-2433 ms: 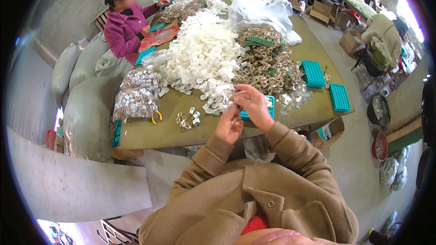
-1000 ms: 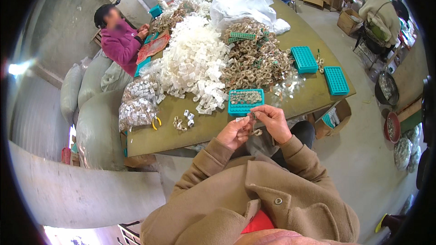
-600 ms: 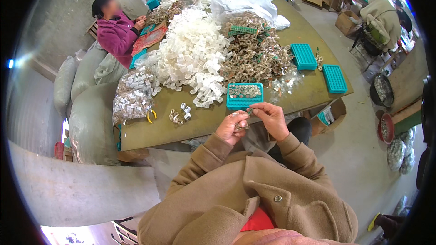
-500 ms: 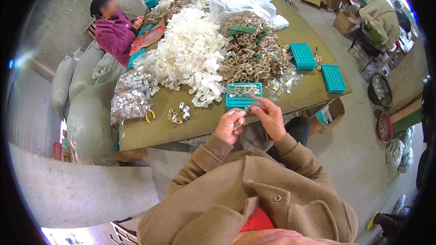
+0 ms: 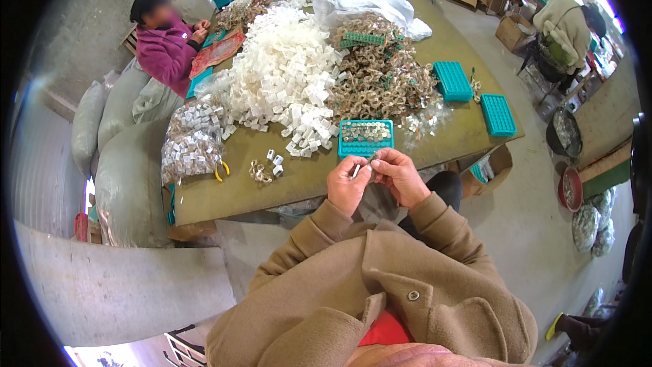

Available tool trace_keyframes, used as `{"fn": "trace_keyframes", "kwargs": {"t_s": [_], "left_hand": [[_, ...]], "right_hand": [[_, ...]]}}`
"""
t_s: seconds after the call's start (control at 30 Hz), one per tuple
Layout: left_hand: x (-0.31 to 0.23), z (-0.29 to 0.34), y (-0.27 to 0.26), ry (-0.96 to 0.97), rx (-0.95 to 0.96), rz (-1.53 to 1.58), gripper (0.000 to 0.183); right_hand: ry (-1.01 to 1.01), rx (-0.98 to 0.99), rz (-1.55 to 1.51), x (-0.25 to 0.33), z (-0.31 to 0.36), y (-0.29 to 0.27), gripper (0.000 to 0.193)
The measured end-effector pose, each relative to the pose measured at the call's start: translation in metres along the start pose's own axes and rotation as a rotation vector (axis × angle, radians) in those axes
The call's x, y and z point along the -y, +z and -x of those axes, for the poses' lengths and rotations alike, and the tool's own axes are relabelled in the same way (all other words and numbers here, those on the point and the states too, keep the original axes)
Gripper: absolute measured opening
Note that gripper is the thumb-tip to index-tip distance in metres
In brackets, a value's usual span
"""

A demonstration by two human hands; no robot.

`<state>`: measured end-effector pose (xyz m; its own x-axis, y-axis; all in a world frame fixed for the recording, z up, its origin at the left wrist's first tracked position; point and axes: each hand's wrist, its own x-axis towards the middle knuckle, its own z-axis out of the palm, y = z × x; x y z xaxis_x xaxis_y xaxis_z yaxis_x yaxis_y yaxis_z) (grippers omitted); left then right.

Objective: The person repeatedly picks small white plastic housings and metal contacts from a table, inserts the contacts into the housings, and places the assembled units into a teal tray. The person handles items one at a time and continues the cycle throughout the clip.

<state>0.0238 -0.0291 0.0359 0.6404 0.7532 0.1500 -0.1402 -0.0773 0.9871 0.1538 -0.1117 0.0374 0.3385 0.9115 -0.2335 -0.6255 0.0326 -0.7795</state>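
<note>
My left hand [image 5: 346, 187] and my right hand [image 5: 402, 178] meet in a pinch just off the table's near edge. Between their fingertips is a small dark part [image 5: 372, 158], mostly covered by fingers and too small to name. A small white piece [image 5: 356, 170] pokes out of my left fingers. Directly beyond the hands lies a teal tray [image 5: 367, 151], its far rows filled with round silvery pieces [image 5: 365, 132]. Left of it on the table are a few white plastic pieces [image 5: 278, 160] and a little bundle of coiled wires [image 5: 258, 172].
A big heap of white plastic housings [image 5: 282, 75] and a pile of brownish wire coils [image 5: 380, 81] cover the table's middle. Two teal trays [image 5: 499, 115] sit at right. Yellow-handled pliers [image 5: 222, 170] lie beside a full clear bag [image 5: 193, 137]. Another person [image 5: 163, 51] works at the left.
My right fingers have closed in from a looser, raised pose, and both hands' fingertips now meet. A white piece shows in my left fingers. At far right, a seated person has leaned over.
</note>
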Motion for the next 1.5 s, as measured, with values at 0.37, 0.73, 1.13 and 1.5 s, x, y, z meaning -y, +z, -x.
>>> {"fn": "trace_keyframes", "kwargs": {"t_s": [0.37, 0.73, 1.13, 1.5], "left_hand": [[0.001, -0.012, -0.011, -0.433, 0.095, 0.303, 0.025], [-0.008, -0.015, 0.025, -0.249, 0.017, 0.044, 0.063], [-0.004, -0.022, 0.006, -0.243, 0.156, 0.285, 0.035], [0.005, -0.023, 0.006, -0.260, 0.071, 0.347, 0.035]], "right_hand": [[-0.094, -0.110, -0.056, 0.013, 0.012, -0.007, 0.007], [-0.163, 0.019, 0.106, 0.014, 0.028, 0.006, 0.009], [-0.253, -0.117, 0.081, 0.001, 0.010, -0.009, 0.009], [-0.208, -0.088, 0.140, 0.008, 0.012, -0.009, 0.010]]}}
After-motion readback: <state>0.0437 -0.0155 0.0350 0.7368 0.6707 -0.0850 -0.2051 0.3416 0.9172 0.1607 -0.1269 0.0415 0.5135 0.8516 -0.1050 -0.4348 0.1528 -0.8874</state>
